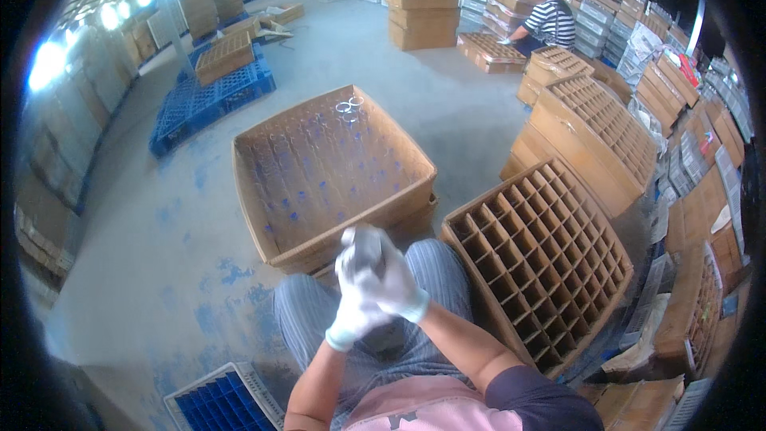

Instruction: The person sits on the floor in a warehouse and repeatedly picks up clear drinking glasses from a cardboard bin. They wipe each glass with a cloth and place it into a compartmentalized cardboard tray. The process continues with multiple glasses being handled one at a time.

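Observation:
My left hand (354,315) and my right hand (400,285), both in white gloves, meet above my knees. Between them is a blurred grey object (366,250), perhaps glassware; motion blur hides its exact shape. Just beyond the hands stands an open cardboard box (353,224) filled with rows of clear glassware (311,161) showing small blue spots. A few bright round rims (349,109) stand out at its far corner. By my right knee sits a cardboard box with a divider grid (538,251), its visible cells dark.
A white crate with blue dividers (222,402) lies at lower left. More divided cartons (598,126) and stacked boxes line the right. A blue plastic pallet (209,99) holds a carton at far left. Another person (547,18) crouches by a divided carton at the back.

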The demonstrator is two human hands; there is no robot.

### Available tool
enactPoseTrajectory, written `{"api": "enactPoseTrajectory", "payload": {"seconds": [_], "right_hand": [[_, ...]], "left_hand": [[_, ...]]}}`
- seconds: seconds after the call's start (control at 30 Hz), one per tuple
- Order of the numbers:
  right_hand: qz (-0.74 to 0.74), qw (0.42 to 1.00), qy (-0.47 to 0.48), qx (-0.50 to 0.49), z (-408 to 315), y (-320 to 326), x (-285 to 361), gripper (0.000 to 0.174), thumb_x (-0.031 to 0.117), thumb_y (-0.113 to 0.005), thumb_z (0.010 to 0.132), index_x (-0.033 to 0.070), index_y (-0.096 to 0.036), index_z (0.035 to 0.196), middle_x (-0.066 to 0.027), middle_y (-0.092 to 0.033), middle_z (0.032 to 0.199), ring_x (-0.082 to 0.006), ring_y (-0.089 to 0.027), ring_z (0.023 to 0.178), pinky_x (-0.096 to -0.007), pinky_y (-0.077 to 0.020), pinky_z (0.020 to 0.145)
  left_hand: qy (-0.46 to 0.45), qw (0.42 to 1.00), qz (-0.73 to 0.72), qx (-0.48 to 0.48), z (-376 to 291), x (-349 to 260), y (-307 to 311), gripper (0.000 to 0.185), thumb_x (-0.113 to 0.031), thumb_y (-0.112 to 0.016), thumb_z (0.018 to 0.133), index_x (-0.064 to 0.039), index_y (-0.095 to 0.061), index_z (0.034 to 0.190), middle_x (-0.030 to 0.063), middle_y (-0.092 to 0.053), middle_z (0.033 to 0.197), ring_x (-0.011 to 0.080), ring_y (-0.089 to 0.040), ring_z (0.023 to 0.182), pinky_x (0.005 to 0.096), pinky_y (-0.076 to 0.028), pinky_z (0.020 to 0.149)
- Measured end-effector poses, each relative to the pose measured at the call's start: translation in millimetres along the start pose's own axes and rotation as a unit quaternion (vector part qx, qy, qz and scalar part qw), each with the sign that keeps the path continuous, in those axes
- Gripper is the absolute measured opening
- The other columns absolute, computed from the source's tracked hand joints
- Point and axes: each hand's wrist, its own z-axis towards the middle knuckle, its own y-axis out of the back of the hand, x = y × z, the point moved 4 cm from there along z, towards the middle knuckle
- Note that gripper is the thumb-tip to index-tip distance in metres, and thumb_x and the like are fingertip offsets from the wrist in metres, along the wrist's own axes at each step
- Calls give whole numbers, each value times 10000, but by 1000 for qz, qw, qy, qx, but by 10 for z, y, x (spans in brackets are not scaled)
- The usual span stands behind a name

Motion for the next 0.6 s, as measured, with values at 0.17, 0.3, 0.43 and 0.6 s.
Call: {"api": "enactPoseTrajectory", "payload": {"seconds": [0.17, 0.3, 0.43, 0.6], "right_hand": [[192, 975, 14, 109, 52, 15, -117, 657, 133, -863, 774, -1, -529, 1324, -86, -682, 1084, -194, -694, 947, -368, -580, 835], [182, 976, -117, 39, 100, 129, -270, 639, 169, -892, 795, 29, -536, 1307, -70, -678, 988, -196, -695, 942, -352, -589, 788], [108, 993, 26, 44, 156, 187, -151, 577, 98, -841, 827, 29, -546, 1318, -86, -690, 1035, -184, -699, 941, -339, -591, 791], [28, 991, -30, -125, 216, 378, -192, 506, 117, -804, 861, 22, -549, 1288, -55, -687, 980, -142, -676, 823, -325, -569, 759]], "left_hand": [[-108, 979, -169, 35, -75, 23, -193, 655, -149, -895, 768, -32, -587, 1335, 131, -596, 1324, 234, -626, 1142, 372, -524, 953], [3, 948, -316, 38, -52, 32, -298, 699, -166, -896, 789, -35, -540, 1376, 117, -666, 1204, 169, -665, 976, 331, -560, 833], [50, 954, -274, 109, 47, 13, -301, 781, -198, -927, 753, -17, -506, 1386, 107, -673, 1168, 152, -645, 985, 321, -549, 845], [110, 960, -259, -13, 57, 78, -231, 765, -174, -909, 773, -14, -504, 1403, 100, -655, 1263, 149, -629, 1085, 330, -543, 934]]}}
